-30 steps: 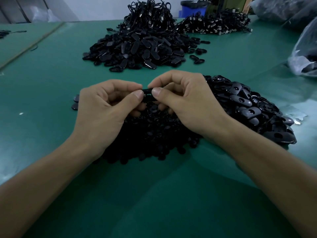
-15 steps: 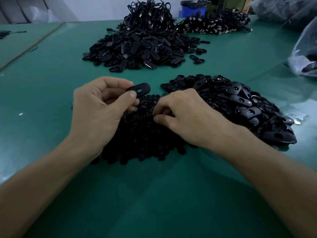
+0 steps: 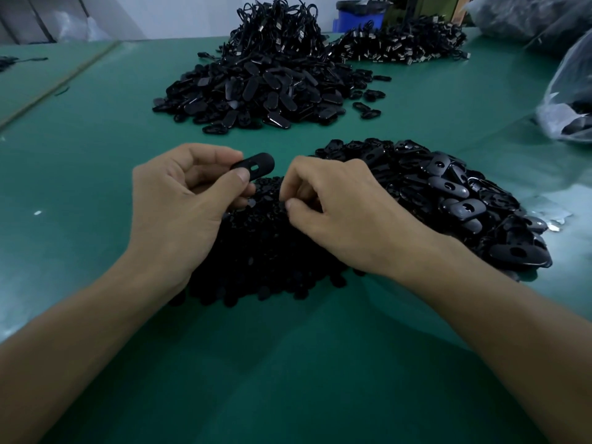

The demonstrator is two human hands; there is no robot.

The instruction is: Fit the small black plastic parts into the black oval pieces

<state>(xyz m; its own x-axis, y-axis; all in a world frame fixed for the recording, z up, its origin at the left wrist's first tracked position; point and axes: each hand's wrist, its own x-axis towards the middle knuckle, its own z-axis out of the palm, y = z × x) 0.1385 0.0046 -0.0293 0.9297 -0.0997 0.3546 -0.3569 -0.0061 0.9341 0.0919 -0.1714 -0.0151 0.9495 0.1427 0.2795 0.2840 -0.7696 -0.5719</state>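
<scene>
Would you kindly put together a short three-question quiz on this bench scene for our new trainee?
1. True or false: the left hand holds a single oval piece.
2. The right hand is: A) raised high in the air; B) down at the pile of small parts; C) out of view.
3. Fill in: the table surface is coloured ____.

Key: 1 true; 2 B; 3 green.
</scene>
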